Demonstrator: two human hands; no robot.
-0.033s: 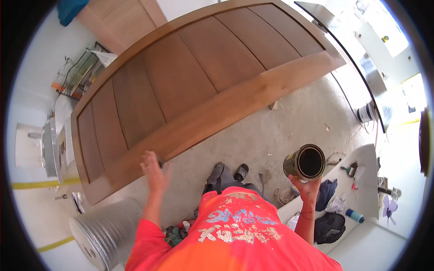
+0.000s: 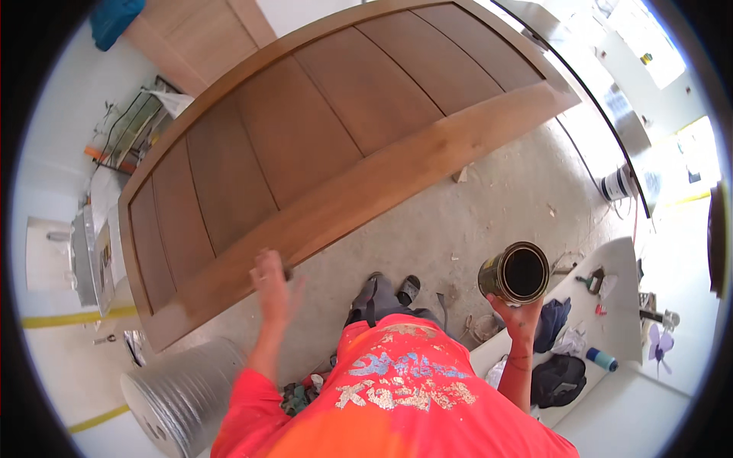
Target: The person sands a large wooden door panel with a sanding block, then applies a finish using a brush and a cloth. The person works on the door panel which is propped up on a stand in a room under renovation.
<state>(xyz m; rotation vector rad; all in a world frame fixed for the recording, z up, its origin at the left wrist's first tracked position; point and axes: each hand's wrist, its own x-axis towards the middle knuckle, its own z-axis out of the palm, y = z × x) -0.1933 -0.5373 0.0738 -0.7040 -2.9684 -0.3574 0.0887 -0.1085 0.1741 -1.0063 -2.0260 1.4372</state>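
Note:
A large brown wooden panel door (image 2: 328, 114) lies flat in front of me, raised above the floor. My left hand (image 2: 275, 290) is at its near edge rail, towards the left end, with the fingers curled and slightly blurred. A small dark object (image 2: 287, 272) shows at the fingers; most of it is hidden, so its kind cannot be told. On the right, my right hand (image 2: 519, 314) supports an uncovered metal can (image 2: 495, 279) from below. Dark liquid (image 2: 527, 273) shows inside the can, which is held away from the door.
A white bench-like surface (image 2: 622, 305) on the right bears a brush (image 2: 592, 281), dark cloths (image 2: 557, 382) and a blue roll (image 2: 602, 359). A silvery roll (image 2: 183, 393) stands at lower left. Another panel (image 2: 588, 91) and a white bucket (image 2: 617, 183) are at far right.
My left hand has moved a little to the right along the door's near rail with the dark object. My right hand and the can have stayed nearly still.

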